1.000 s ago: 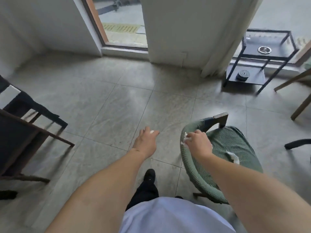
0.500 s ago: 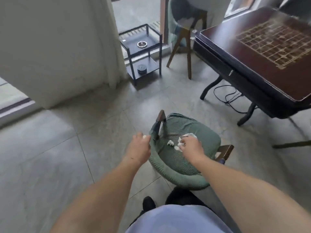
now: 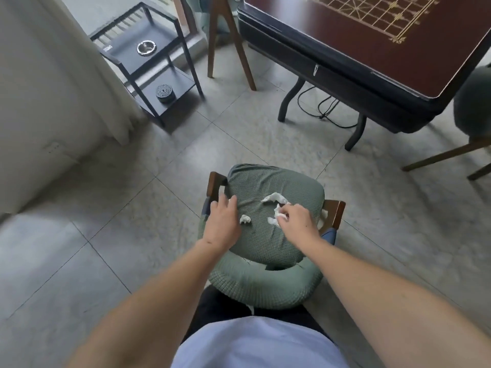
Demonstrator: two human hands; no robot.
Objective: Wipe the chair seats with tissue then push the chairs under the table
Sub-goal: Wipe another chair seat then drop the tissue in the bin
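Observation:
A green padded chair (image 3: 268, 251) with wooden arms stands right in front of me, its curved backrest nearest my body. My left hand (image 3: 222, 221) rests on the left side of the seat by the wooden arm, fingers apart, holding nothing. My right hand (image 3: 297, 221) is on the right side of the seat, pinching crumpled white tissue (image 3: 276, 219). More torn tissue (image 3: 275, 198) lies in the middle of the seat and a small scrap (image 3: 245, 219) sits beside my left hand. The dark game table (image 3: 332, 62) stands at the upper right.
A black two-shelf side stand (image 3: 183, 86) with an ashtray (image 3: 146, 47) stands at the upper left beside a curtain (image 3: 53, 75). Another wooden-legged chair (image 3: 228, 46) is behind the table; a third chair (image 3: 473, 123) is at the right edge. Cables (image 3: 324, 107) lie under the table.
My view has swung right, bringing the table in. My left hand moved from the air onto the seat's left side. My right hand shifted from the backrest rim to the seat with tissue.

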